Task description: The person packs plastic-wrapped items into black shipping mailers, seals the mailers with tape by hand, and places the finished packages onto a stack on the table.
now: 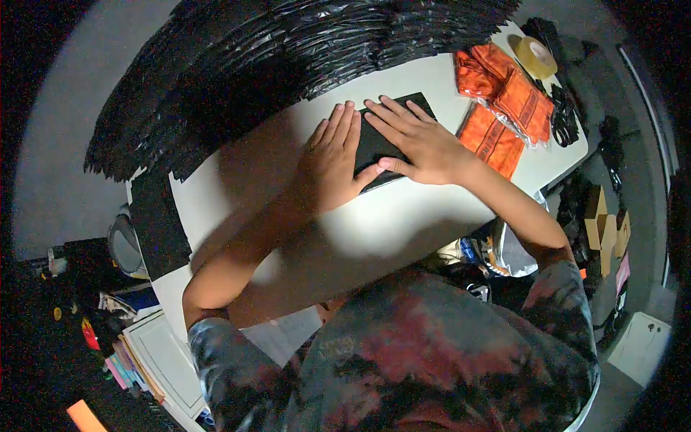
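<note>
A flat black rectangular piece (371, 146), its material hard to make out, lies on the white table in front of me. Fingers stretched out, my left hand (332, 162) is palm down along its left edge. My right hand (421, 147) lies flat over the right part of the piece, fingers spread a little. The two thumbs meet, or nearly so, at its near edge. Both palms cover much of the piece, and neither hand grips anything.
Overlapping black plastic sheets or bags (288, 65) line the table's far side. Orange packets (493, 140) in clear plastic, a tape roll (536, 57) and black cables (565, 115) sit at the right. A black sheet (158, 223) covers the left end of the white table (360, 234).
</note>
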The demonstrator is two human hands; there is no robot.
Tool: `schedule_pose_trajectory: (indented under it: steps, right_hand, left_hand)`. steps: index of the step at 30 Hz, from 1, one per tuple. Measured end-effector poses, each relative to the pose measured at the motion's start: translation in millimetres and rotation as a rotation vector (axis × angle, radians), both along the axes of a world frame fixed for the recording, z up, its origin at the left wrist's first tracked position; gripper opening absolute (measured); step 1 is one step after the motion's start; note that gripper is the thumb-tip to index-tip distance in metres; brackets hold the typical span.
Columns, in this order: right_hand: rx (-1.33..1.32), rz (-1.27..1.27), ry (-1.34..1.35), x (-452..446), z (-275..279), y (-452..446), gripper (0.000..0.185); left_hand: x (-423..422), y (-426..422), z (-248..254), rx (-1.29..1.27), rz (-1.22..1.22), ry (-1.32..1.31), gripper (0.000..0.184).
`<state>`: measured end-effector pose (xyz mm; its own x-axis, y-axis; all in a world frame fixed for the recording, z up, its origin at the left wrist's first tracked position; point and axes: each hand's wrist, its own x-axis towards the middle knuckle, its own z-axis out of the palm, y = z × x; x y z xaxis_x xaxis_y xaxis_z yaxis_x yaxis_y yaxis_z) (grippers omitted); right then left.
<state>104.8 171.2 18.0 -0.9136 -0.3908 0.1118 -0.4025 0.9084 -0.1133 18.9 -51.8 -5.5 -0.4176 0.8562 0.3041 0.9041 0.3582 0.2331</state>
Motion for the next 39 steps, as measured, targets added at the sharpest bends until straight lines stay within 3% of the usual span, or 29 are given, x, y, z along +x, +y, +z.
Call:
schedule_pose_trajectory:
  steps: [4,6,7,8,10,13,15,16,19,20,22,23,26,27,30,35,39]
  right_hand:
    - [-0.147,0.014,-0.085,3.1,13.9,11.3,0.077]
    - [-0.463,-0.007,0.018,17.3,35.4,25.9,0.068]
    - [-0.549,-0.077,0.071,30.4,46.9,34.5,0.052]
    - [-0.593,-0.28,-0.064,48.6,67.0,40.9,0.039]
    - [-0.276,-0.368,0.217,74.8,56.5,73.7,0.028]
    - [-0.045,-0.405,0.297,106.0,40.0,99.9,0.029]
    - [0.105,-0.441,0.311,120.5,33.4,96.2,0.03]
    - [-0.003,-0.754,0.104,128.1,36.3,81.8,0.031]
    - [-0.024,-0.78,0.007,137.3,61.8,53.8,0.033]
    - [-0.021,-0.793,0.003,136.1,60.6,50.5,0.033]
    - [-0.087,-0.504,0.186,130.3,56.6,50.3,0.039]
    - [-0.122,-0.449,0.081,127.2,51.0,54.2,0.052]
    - [0.025,-0.242,0.11,107.3,43.2,49.6,0.066]
    - [-0.032,-0.239,-0.004,103.0,37.1,51.8,0.073]
    - [0.025,-0.147,-0.036,92.1,30.1,54.3,0.07]
    - [0.023,-0.206,-0.096,93.6,28.5,46.0,0.069]
    - [0.055,-0.341,-0.017,98.6,19.9,32.9,0.069]
  left_hand:
    - [-6.8,-3.8,4.8,-0.01,-0.037,-0.012,0.092]
    - [-12.0,-10.1,11.2,-0.15,0.031,0.079,0.087]
    - [-10.1,-10.8,23.5,-0.152,0.023,0.079,0.087]
    - [-7.4,-10.9,43.9,-0.15,0.009,0.102,0.08]
    - [-7.3,-5.9,60.9,-0.153,-0.017,0.127,0.073]
    - [-11.8,21.3,56.2,0.01,-0.152,0.103,0.058]
    - [-13.8,44.2,30.4,0.021,-0.183,-0.099,0.05]
    - [-12.0,50.8,26.2,0.027,-0.196,-0.096,0.05]
    - [-3.2,61.3,16.5,0.141,-0.247,-0.112,0.037]
    - [-4.4,61.7,13.7,0.142,-0.26,-0.118,0.037]
    - [-8.0,56.8,9.0,0.188,-0.296,-0.118,0.036]
    - [-8.6,55.3,7.6,0.196,-0.295,-0.151,0.037]
    - [-9.1,49.1,13.5,0.128,-0.305,-0.255,0.05]
    - [-7.3,47.9,14.0,0.132,-0.294,-0.255,0.05]
    - [-6.3,46.4,15.3,0.159,-0.218,-0.243,0.061]
    - [-9.8,44.8,20.7,0.21,-0.153,-0.164,0.073]
    - [-16.4,45.4,22.7,0.271,-0.217,-0.221,0.065]
